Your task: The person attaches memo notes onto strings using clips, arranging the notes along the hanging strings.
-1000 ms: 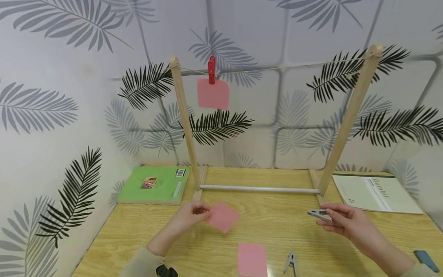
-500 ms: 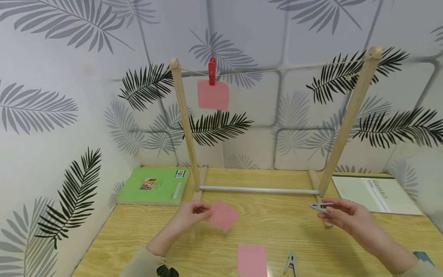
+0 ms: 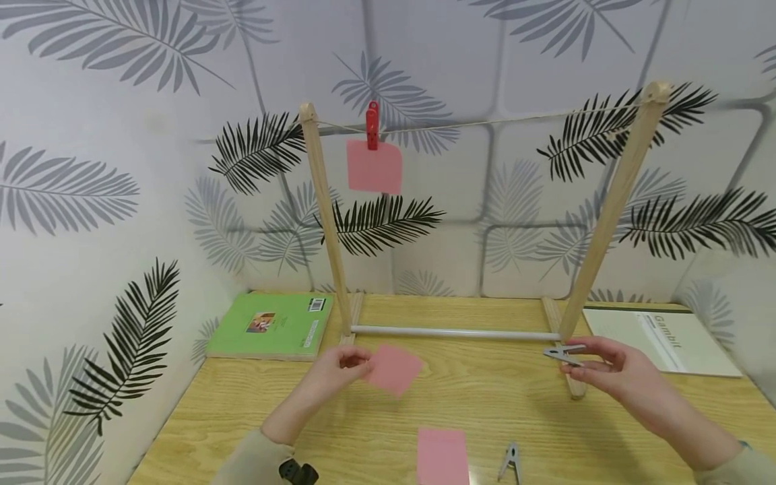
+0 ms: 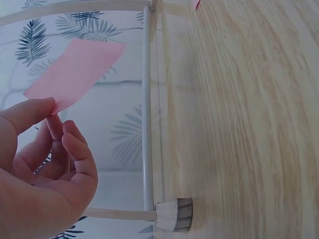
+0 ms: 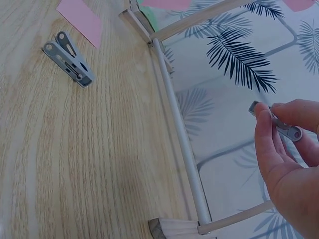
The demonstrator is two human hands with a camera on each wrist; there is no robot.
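Note:
My left hand [image 3: 336, 372] pinches one corner of a pink sticky note [image 3: 395, 369] between thumb and fingertips, above the table at the left; the left wrist view shows that note [image 4: 77, 72] held up by its lower corner. On the right, my right hand [image 3: 624, 377] holds a grey clothespin [image 3: 564, 352] by thumb and fingers, its tip pointing left. Another pink note [image 3: 442, 455] lies on the table at the front, and a second grey clothespin [image 3: 511, 462] lies beside it. A red clothespin [image 3: 372, 126] fastens a pink note [image 3: 374, 168] to the string [image 3: 485, 122].
The string runs between two wooden posts [image 3: 615, 212] joined low down by a white rod [image 3: 455, 332]. A green book [image 3: 269, 325] lies at the back left, a pale notebook [image 3: 663, 338] at the back right. A leaf-patterned wall stands behind.
My right hand has risen slightly and turned the grey clothespin in its fingers. My left hand has lifted the pink note a little. The hanging note stays in place.

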